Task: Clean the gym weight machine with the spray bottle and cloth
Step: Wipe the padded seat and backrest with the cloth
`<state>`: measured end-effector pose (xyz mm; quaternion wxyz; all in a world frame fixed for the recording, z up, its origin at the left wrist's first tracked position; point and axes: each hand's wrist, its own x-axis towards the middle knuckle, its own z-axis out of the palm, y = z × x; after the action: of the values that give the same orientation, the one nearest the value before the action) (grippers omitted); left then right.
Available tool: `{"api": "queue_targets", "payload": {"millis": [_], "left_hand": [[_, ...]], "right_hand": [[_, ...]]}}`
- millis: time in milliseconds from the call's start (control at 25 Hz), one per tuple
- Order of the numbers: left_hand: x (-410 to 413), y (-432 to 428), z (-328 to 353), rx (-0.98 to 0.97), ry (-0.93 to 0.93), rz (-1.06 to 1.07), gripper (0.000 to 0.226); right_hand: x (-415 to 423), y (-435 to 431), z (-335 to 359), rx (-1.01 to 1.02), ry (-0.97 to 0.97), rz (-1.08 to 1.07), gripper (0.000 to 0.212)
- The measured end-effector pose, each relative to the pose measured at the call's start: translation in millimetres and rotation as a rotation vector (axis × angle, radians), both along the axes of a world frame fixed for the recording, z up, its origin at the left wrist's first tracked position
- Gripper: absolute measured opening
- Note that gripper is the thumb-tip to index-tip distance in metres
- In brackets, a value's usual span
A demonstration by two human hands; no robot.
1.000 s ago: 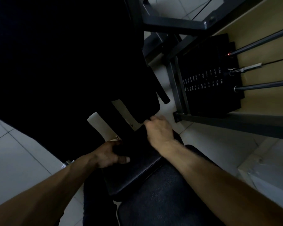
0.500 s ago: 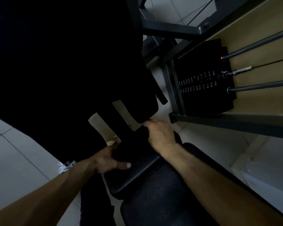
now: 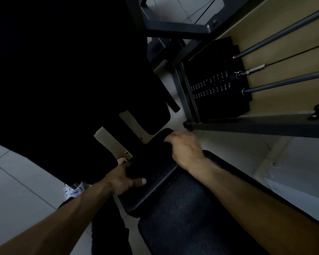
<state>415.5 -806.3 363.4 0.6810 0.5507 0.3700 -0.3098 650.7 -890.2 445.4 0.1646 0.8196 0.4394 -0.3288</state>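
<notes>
The room is dim, and most of the upper left is lost in near-black shadow; what light there is falls cool and grey on the pale grey glazed tile floor (image 3: 17, 199), which fills the lower left; thin dark grout lines (image 3: 24, 186) cross it on the slant; the same tiles show again in a brighter patch at the top centre and in a strip right of centre; a flat, plain yellowish-tan wall panel (image 3: 287, 41) takes up the upper right, lit more warmly than the floor; low at the right edge sits a white raised ledge (image 3: 291, 173), its near corner scuffed and chipped, just beside the floor tiles.
</notes>
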Motion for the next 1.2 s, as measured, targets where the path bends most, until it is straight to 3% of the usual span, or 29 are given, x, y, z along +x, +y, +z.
{"api": "queue_targets", "payload": {"millis": [120, 200, 280, 360, 480, 600, 680, 760, 920, 1000, 1120, 1200], "left_hand": [[-1, -2, -3, 0.050, -0.021, -0.024, 0.098], [-2, -3, -2, 0.081, -0.023, -0.035, 0.108], [-3, -3, -1, 0.056, 0.009, -0.021, 0.113], [-2, -4, 1, 0.059, 0.005, -0.019, 0.102], [0, -4, 5, 0.085, 0.029, -0.027, 0.096], [0, -3, 4, 0.086, 0.020, -0.037, 0.086], [1, -5, 6, 0.092, 0.008, -0.024, 0.082], [1, -5, 11, 0.094, 0.030, -0.020, 0.082], [-1, -5, 11, 0.083, 0.056, -0.042, 0.103], [0, -5, 13, 0.073, 0.046, -0.047, 0.090], [6, -6, 18, 0.087, 0.040, -0.024, 0.065], [5, -4, 19, 0.087, 0.046, -0.031, 0.079]], "right_hand": [[-75, -5, 12, -0.005, 0.283, 0.172, 0.049], [-67, -9, 20, 0.042, 0.332, 0.269, 0.051], [-21, -16, 22, 0.044, 0.228, 0.243, 0.055], [25, -30, 26, 0.089, 0.080, 0.103, 0.054], [13, -34, 34, 0.111, 0.038, 0.013, 0.053], [-58, -34, 45, 0.095, 0.305, 0.173, 0.050], [-57, -44, 53, 0.111, 0.415, 0.280, 0.051], [-14, -46, 56, 0.106, 0.334, 0.272, 0.058], [33, -45, 64, 0.149, 0.085, 0.093, 0.052], [-11, -43, 65, 0.133, 0.167, 0.154, 0.052], [-84, -54, 67, 0.152, 0.460, 0.349, 0.049], [-80, -53, 67, 0.126, 0.504, 0.401, 0.051]]}}
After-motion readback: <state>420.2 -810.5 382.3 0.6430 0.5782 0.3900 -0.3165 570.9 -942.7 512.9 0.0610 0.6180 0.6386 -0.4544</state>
